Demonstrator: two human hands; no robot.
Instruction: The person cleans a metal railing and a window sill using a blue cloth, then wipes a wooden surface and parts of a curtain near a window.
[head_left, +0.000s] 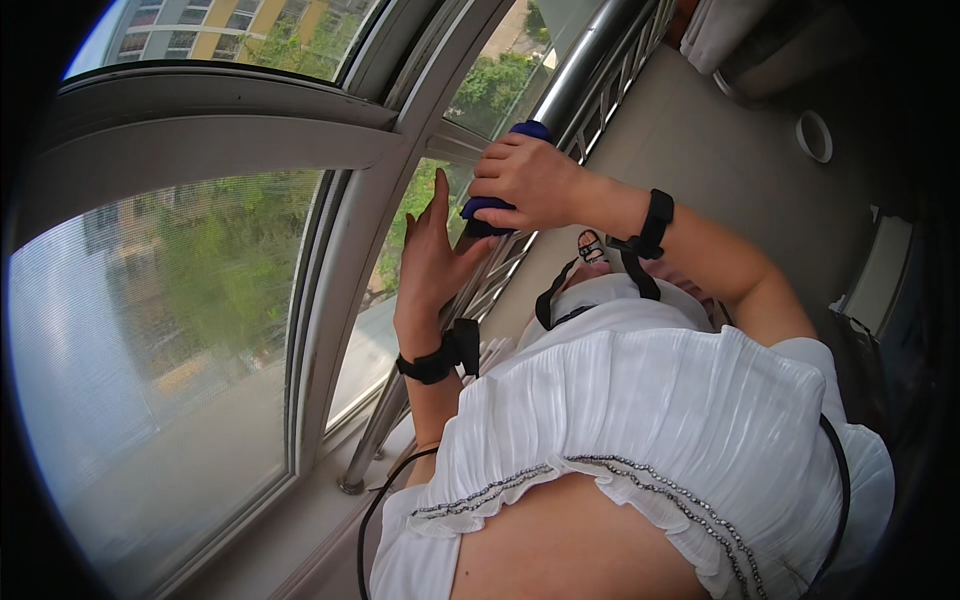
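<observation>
A dark blue cloth (486, 208) lies over the metal handrail (585, 64) beside the window. My right hand (536, 180) grips the cloth from above, its fingers curled over the rail; blue fabric shows on both sides of the hand. Just to the left, my left hand (433, 259) is raised with its fingers spread and nothing visible in it, the thumb pointing towards the cloth's lower end. Whether the thumb touches the cloth, I cannot tell. Black straps with small devices are around both wrists.
Left of the hands stand a light window frame (360, 232) and a screened pane (202, 300). Metal bars run below the handrail. A white round dish-like object (814, 136) is on the right, with a pale panel-like object (881, 270) below it. A black cable hangs near my left arm.
</observation>
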